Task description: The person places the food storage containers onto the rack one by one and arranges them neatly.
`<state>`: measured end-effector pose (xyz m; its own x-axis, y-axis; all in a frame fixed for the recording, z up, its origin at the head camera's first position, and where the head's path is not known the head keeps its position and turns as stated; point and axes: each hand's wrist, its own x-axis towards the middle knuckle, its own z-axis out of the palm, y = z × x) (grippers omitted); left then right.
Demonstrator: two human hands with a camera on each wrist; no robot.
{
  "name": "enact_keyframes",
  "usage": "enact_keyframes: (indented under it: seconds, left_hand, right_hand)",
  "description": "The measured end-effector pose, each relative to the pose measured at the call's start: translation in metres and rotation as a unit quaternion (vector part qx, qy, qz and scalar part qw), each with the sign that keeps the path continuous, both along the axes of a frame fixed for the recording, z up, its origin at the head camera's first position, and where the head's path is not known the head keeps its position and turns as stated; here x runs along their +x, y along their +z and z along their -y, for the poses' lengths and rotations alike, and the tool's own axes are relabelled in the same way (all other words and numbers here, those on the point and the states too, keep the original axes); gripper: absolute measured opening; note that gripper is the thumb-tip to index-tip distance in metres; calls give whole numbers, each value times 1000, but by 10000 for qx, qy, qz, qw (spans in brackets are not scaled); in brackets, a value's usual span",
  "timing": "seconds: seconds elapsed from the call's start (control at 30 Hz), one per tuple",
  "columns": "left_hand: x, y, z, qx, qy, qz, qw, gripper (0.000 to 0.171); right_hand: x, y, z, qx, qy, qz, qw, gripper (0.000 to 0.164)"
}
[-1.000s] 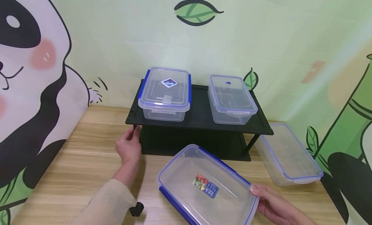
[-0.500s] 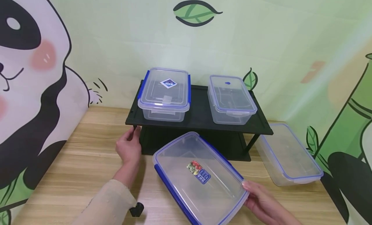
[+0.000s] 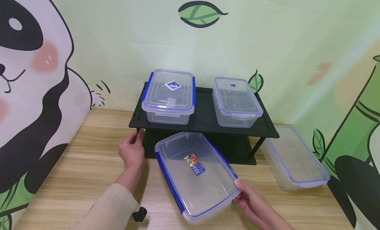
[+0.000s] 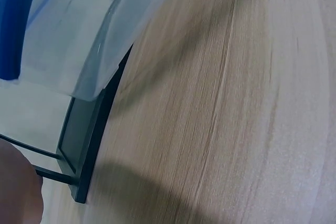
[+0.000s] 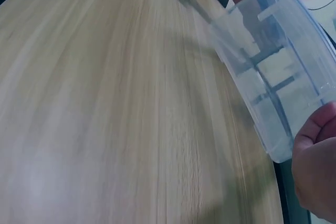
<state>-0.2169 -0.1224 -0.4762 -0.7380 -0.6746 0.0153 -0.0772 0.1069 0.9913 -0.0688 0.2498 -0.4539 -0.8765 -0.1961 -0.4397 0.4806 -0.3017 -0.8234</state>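
My right hand [image 3: 250, 200] grips the near right corner of a clear food container [image 3: 207, 193] with a blue-edged lid and a fruit sticker. The container is raised over the table and turned at a slant. Its far end reaches the lower opening of a two-tier black rack [image 3: 205, 104]. At the rack's front left post, my left hand [image 3: 132, 149] holds on with curled fingers; the post is mostly hidden there. In the right wrist view, the thumb side of the right hand [image 5: 317, 166] shows against the container's wall [image 5: 262, 114].
On the rack's upper shelf stand a left lidded container [image 3: 169, 98] and a right one [image 3: 237, 98]. Another container [image 3: 300, 157] stands on the wooden table [image 3: 74, 167] right of the rack. A panda-printed backdrop [image 3: 133, 42] rises behind.
The right hand has moved the container forward and left, bringing its far end to the rack's lower opening and turning it straighter. My left hand stays at the post.
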Motion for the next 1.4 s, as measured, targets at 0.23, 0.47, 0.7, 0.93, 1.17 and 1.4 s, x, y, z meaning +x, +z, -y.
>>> enact_keyframes:
  seconds: [0.23, 0.47, 0.7, 0.93, 1.17, 1.4]
  left_hand:
    - [-1, 0, 0, -30, -18, -21, 10000, 30]
    - [-1, 0, 1, 14, 3, 22, 10000, 30]
    - [0, 0, 1, 24, -50, 22, 10000, 30]
    - [1, 1, 2, -83, -26, 4, 10000, 29]
    - [0, 0, 3, -129, -64, -33, 9999, 29]
    - [0, -2, 3, -120, -60, -103, 9999, 29]
  right_hand:
    - [-6, 0, 20, -184, -393, 39, 9991, 21]
    - [-13, -1, 40, -294, -816, -7, 9962, 21]
    - [-23, -5, 66, -433, -1431, -93, 9887, 16]
    - [-38, -8, 85, -660, -1598, -124, 9849, 11]
    - [-53, -10, 101, -929, -1740, -149, 9802, 14]
    - [-67, -11, 113, -1079, -1869, -219, 9762, 15]
